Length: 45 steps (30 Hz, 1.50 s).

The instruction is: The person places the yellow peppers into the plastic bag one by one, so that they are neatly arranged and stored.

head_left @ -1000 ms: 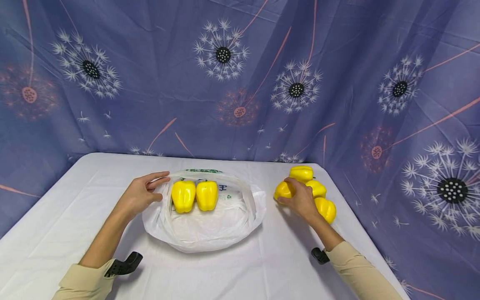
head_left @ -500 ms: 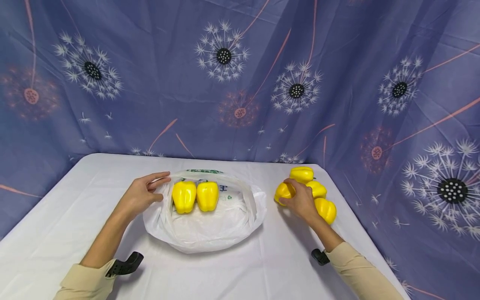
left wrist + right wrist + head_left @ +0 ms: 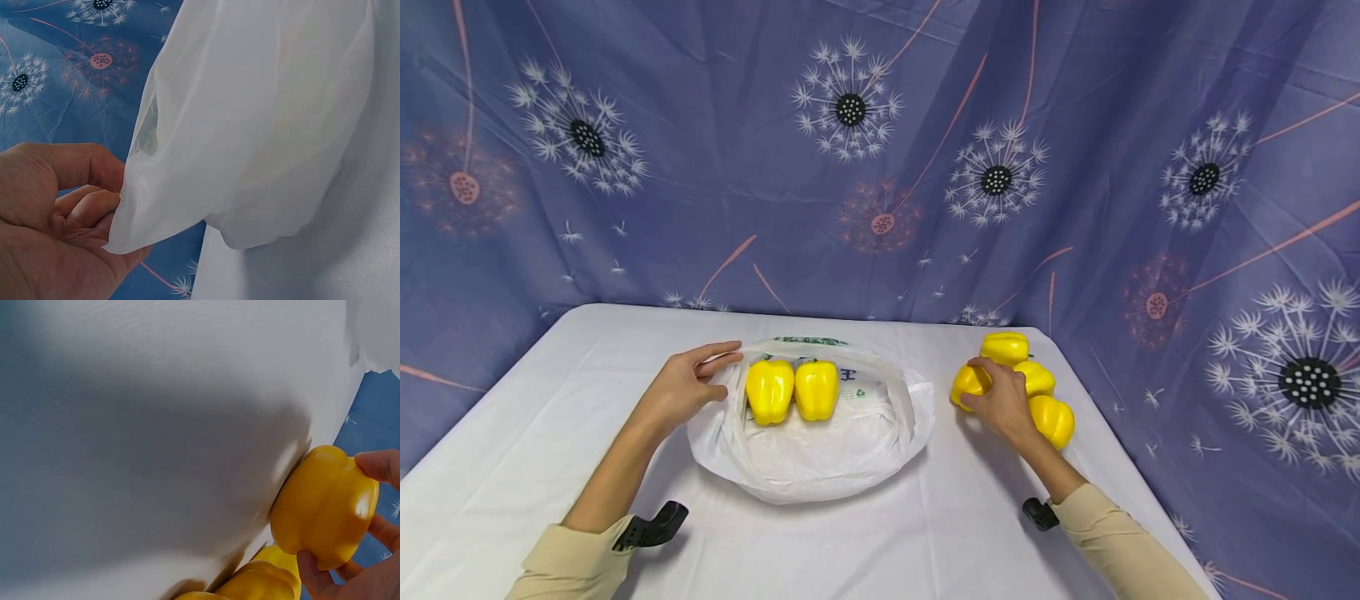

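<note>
A white plastic bag [image 3: 812, 483] stands with its mouth wide, two yellow bell peppers [image 3: 816, 390] side by side inside at its left. My left hand [image 3: 681, 387] holds the bag's left rim, fingers bent at the edge; in the left wrist view the thin plastic [image 3: 250, 112] hangs in front of part of that hand [image 3: 69, 212]. Over on the right, my right hand [image 3: 1003, 404] grips another yellow bell pepper [image 3: 967, 386], thumb on the near side and fingers on the far side. The right wrist view shows this pepper [image 3: 325, 506] between the fingertips, close to the tablecloth.
Three more yellow bell peppers lie close by: one behind [image 3: 1004, 347], one beside the right hand [image 3: 1039, 379] and one [image 3: 1052, 421] nearer the wrist. A white cloth [image 3: 880, 550] covers the table, and a blue dandelion-print curtain [image 3: 737, 167] rises behind and at the sides.
</note>
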Motion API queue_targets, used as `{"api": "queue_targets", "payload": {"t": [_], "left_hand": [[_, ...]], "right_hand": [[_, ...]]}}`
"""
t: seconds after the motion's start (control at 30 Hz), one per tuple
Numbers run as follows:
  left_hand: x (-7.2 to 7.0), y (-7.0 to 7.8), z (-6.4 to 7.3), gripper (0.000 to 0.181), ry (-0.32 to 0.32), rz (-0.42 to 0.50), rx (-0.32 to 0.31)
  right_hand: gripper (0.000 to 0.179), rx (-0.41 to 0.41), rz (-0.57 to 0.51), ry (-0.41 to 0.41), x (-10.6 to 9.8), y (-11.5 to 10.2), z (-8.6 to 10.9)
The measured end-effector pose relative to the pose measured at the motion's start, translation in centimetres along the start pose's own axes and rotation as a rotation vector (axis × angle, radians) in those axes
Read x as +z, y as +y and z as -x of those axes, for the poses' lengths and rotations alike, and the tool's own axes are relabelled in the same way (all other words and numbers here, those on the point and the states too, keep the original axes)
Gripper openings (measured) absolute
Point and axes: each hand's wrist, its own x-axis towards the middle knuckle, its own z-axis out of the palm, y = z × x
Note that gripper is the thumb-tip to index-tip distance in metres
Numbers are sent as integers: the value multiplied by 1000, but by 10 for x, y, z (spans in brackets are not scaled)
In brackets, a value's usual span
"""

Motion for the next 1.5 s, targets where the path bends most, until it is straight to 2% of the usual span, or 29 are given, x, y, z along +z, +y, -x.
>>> {"api": "queue_targets", "payload": {"t": [0.57, 1.03, 1.33, 1.5], "left_hand": [[1, -1, 0, 78, 0, -4, -7], [1, -1, 0, 78, 0, -10, -8], [1, -1, 0, 79, -9, 4, -9], [1, -1, 0, 79, -9, 6, -8]], "right_hand": [[57, -101, -32, 107, -5, 0, -2], [56, -248, -31, 207, -18, -15, -4], [56, -243, -48, 224, -27, -29, -4], [55, -272, -64, 246, -32, -39, -5]]}}
